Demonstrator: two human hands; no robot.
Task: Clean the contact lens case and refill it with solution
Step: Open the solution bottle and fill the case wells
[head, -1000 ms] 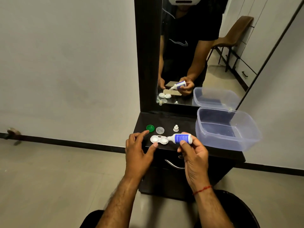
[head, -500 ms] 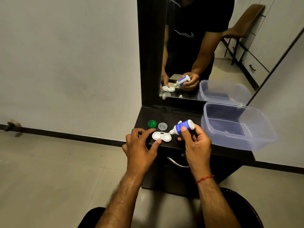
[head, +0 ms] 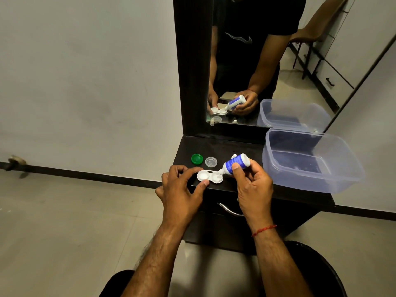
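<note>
Lens case (head: 209, 176), between left fingers (head: 202, 185) (thumb, index), bottle (head: 235, 163) tilted above

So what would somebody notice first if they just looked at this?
Probably the little blue and white bottle, tipped nozzle-down in the right hand over the right well of the white lens case at the front edge of the dark cabinet top, while the left hand steadies the case's left side. Next, the big clear plastic tub on the right, and the green cap beside a clear cap just behind the case.
</note>
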